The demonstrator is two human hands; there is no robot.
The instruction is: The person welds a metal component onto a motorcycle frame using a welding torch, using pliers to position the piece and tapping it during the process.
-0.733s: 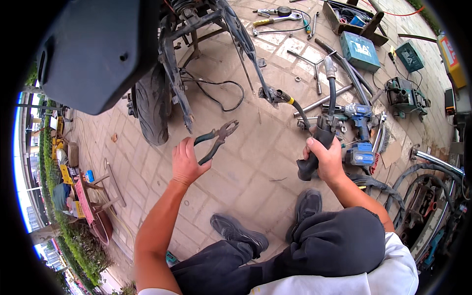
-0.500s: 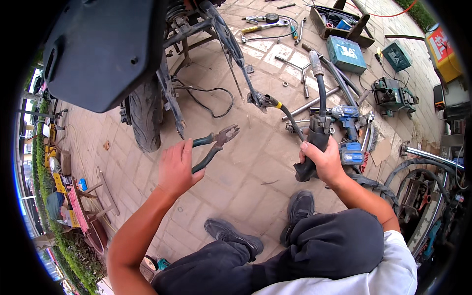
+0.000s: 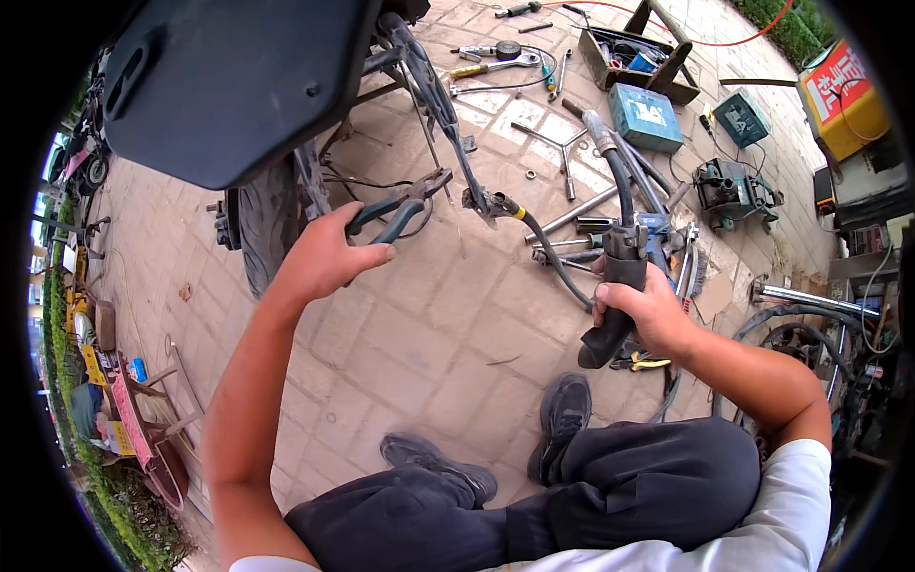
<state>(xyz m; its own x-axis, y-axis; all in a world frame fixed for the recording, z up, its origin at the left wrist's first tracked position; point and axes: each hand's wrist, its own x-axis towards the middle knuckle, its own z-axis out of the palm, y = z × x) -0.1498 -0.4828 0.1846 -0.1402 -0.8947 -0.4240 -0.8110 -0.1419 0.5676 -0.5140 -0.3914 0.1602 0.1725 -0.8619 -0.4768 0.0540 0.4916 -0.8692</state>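
My left hand (image 3: 329, 253) is closed round the dark green handles of a pair of pliers (image 3: 408, 206). The pliers' jaws point up and to the right, beside the vehicle's frame. In my right hand (image 3: 648, 305) is a black handle-shaped tool (image 3: 624, 250) with a metal collar, held upright; a thick dark cable (image 3: 621, 186) runs from its top. What the tool is exactly, I cannot tell. Left of it, a metal clamp (image 3: 488, 202) on a yellow-banded cable (image 3: 548, 243) sits at the low end of a frame bar (image 3: 448, 124).
A black panel (image 3: 229, 86) and tyre (image 3: 262, 229) of a vehicle stand at upper left. On the paving lie a blue power tool (image 3: 656, 229), a cross wrench (image 3: 558, 143) and yellow-handled pliers (image 3: 648, 362). Further off are a teal box (image 3: 646, 117) and an open toolbox (image 3: 610, 76).
My left hand has moved up with the pliers, which now overlap the black cord behind. The right hand still grips the black tool, slightly lower in view. The whole view has shifted.
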